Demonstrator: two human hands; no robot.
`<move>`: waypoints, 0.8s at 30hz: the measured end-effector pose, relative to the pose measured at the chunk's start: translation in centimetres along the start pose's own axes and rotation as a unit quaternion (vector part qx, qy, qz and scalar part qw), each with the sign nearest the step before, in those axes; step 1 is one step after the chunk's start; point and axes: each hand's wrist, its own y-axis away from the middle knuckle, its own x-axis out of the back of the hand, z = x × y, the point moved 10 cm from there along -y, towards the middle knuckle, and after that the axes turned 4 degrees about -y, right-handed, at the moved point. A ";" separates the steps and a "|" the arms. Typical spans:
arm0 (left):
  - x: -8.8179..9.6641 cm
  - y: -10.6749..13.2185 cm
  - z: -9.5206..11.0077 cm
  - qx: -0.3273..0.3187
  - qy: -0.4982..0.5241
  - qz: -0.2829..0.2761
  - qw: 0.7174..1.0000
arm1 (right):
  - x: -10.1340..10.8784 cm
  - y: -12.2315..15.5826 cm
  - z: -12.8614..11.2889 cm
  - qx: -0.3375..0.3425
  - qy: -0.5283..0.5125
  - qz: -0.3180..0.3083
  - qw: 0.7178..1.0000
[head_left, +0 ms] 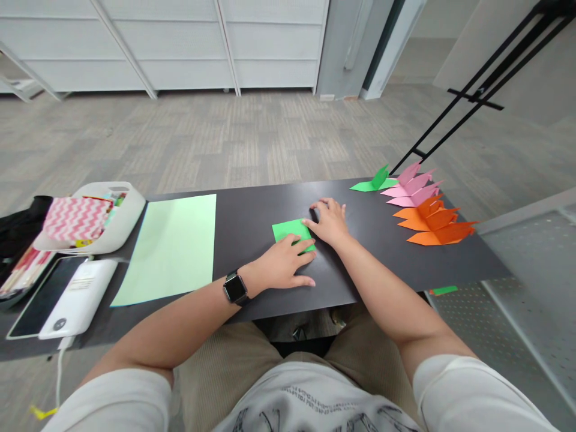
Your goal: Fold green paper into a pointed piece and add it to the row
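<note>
A small bright green sheet of paper (288, 228) lies on the dark table in front of me, partly covered by my fingers. My left hand (283, 262) rests over its lower part, fingers spread and pointing right, with a smartwatch on that wrist. At the paper's right edge is my right hand (330, 222), its thumb touching the sheet and its other fingers spread on the table. Neither hand grips anything. Folded paper cranes stand at the right end of the table: one green crane (375, 181), several pink cranes (413, 186) and several orange cranes (434, 222).
A stack of pale green paper (171, 246) lies left of my hands. Farther left are a white basket (130, 219) with a pink zigzag pouch, a white power bank (78, 297) with a cable, and a phone (38, 306). A black metal frame (450, 114) rises beyond the right end.
</note>
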 end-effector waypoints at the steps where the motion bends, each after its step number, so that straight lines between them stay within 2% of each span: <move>1: 0.1 0.0 0.2 -0.008 0.001 0.001 1.000 | -0.1 0.0 0.0 0.000 0.000 -0.001 1.000; 6: 0.1 0.0 0.4 -0.001 0.003 0.005 1.000 | 0.0 0.0 -0.4 0.011 -0.010 -0.004 1.000; 10: 0.0 0.0 0.3 0.012 -0.001 -0.001 1.000 | 1.0 0.3 -0.5 0.041 -0.049 -0.001 0.998; 15: 0.5 0.2 1.0 -0.031 0.000 -0.005 1.000 | 2.2 1.0 -0.3 0.061 -0.074 -0.003 0.995; 24: 1.0 0.4 1.1 -0.059 0.036 -0.011 0.998 | 1.5 1.7 -1.1 0.100 -0.088 -0.068 0.989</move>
